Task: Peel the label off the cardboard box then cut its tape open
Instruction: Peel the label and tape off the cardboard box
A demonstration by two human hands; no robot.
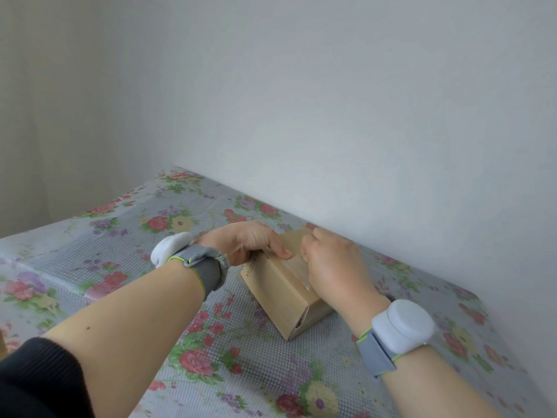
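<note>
A small brown cardboard box (283,294) lies on the flowered tablecloth (126,242), close to the wall. My left hand (245,241) holds its far left end, thumb pressed on the top face. My right hand (334,267) covers the right part of the top, fingers curled over the far edge; what they hold is hidden. Black print shows on the left side of the box. No label or cutting tool can be made out.
A pale wall (331,116) rises just behind the box. The table edge falls away at the left. Each wrist carries a grey band with a white sensor puck (404,327).
</note>
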